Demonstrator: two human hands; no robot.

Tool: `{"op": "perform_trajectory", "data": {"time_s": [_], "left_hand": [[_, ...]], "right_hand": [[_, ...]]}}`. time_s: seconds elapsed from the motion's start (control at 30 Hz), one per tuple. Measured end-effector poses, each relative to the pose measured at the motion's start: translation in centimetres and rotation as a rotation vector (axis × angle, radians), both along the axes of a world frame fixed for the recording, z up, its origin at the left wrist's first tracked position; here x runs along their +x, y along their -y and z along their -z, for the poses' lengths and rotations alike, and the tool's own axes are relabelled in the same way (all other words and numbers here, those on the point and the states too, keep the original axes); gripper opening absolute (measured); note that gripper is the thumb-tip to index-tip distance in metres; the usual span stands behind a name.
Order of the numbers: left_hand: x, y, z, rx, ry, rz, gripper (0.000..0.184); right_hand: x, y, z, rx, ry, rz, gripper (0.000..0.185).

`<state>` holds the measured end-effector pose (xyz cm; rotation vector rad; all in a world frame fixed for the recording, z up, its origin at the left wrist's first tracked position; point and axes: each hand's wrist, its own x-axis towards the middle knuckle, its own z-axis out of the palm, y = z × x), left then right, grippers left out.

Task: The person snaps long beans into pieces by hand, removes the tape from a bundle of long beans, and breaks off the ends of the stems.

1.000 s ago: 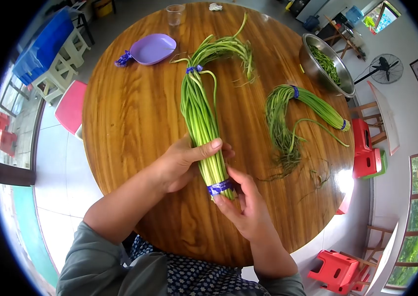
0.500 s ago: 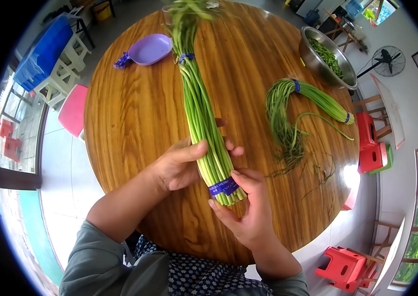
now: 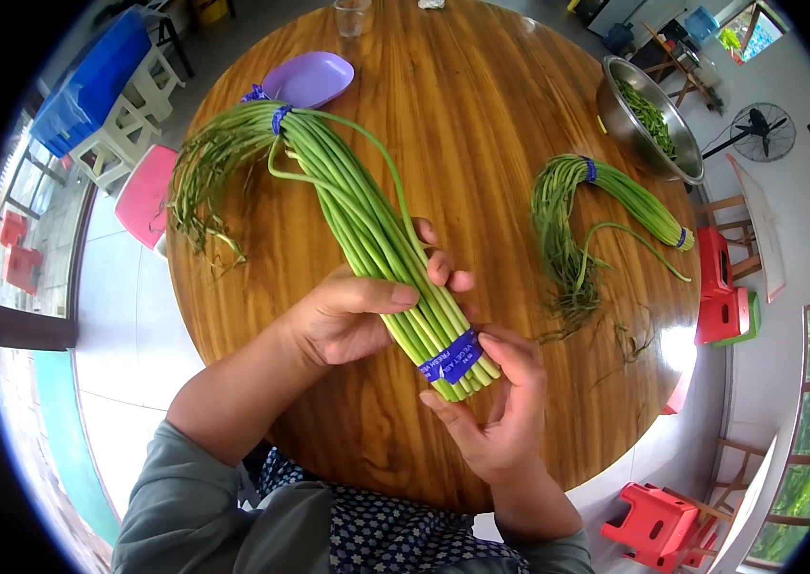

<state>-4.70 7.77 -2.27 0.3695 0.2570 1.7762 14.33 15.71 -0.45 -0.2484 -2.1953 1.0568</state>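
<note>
A bundle of long green stems [image 3: 352, 220] is held above the table, its thin tips drooping to the left. My left hand [image 3: 352, 311] is wrapped round its lower part, thumb on top and fingertips showing at the far side. The fingers and thumb of my right hand [image 3: 500, 411] grip the cut end at the blue printed band [image 3: 451, 358]. Another blue band [image 3: 280, 120] ties the stems near the tips. A second bundle [image 3: 630, 201] lies bent on the table to the right, with two blue bands and one loose stem.
The round wooden table [image 3: 481, 115] bears a purple dish [image 3: 314, 78], a clear cup [image 3: 350, 17] and a white crumpled piece [image 3: 431, 4]. At its right edge a metal bowl [image 3: 606, 110] holds green pieces. Red stools [image 3: 654, 526] stand on the floor at the right.
The held bundle has tilted, and its drooping tips have swung from the right, over the top, to the left. Both hands have kept their hold on it.
</note>
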Motion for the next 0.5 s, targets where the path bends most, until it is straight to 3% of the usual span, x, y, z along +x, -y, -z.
{"op": "perform_trajectory", "data": {"time_s": [0.23, 0.5], "left_hand": [[-0.4, 0.0, -0.8, -0.183, -0.151, -0.100, 0.054], [-0.5, 0.0, -1.0, -0.365, -0.294, -0.151, 0.048]], "right_hand": [[-0.3, -0.5, -1.5, 0.115, -0.029, 0.026, 0.059], [-0.5, -0.6, -1.0, 0.212, 0.012, 0.056, 0.024]]}}
